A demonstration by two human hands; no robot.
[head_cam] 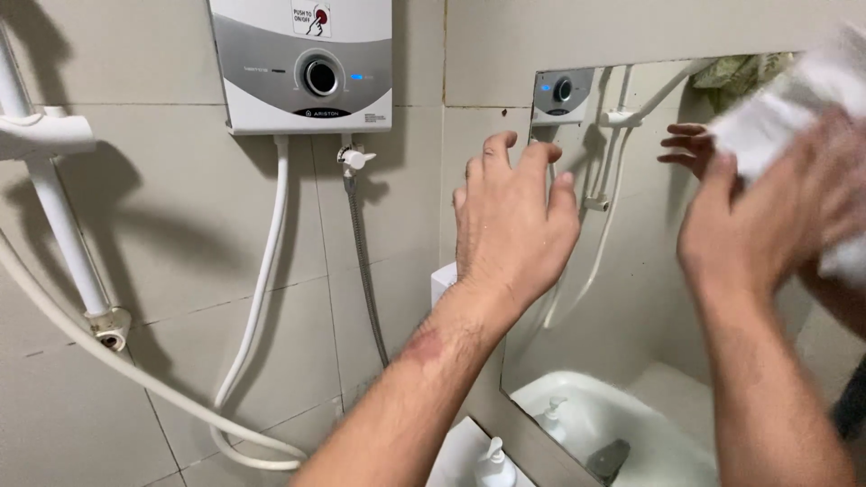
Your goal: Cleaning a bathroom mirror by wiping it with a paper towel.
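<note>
**Mirror wipe in hand: cloth at upper right of glass, left hand spread against the near edge**

The right hand (767,225) is gripping a white cloth (794,108), its fingers (843,189) closed round the bunched fabric; the cloth is blurring, lying against the upper right part of the wall mirror (631,298). The left hand (514,225) is holding nothing, its fingers (496,158) standing wide apart and extended, at the left edge of the mirror; whether they are touching the glass cannot be told.

Progress, as a judgement: the wipe is appearing to be under way at the top right. The glass is showing no plain streaks or foam, so what share is cleaned and what is left cannot be determined.

Containers: a white pump bottle (494,462) is standing below the mirror, near the white basin (451,460), and its reflection is showing in the glass. Its contents are not showing. What lies in the basin is hidden.

Surroundings: a white and grey water heater (302,68) is hanging on the tiled wall, with a white hose (262,271) and a metal hose (363,261) dropping from it
</note>
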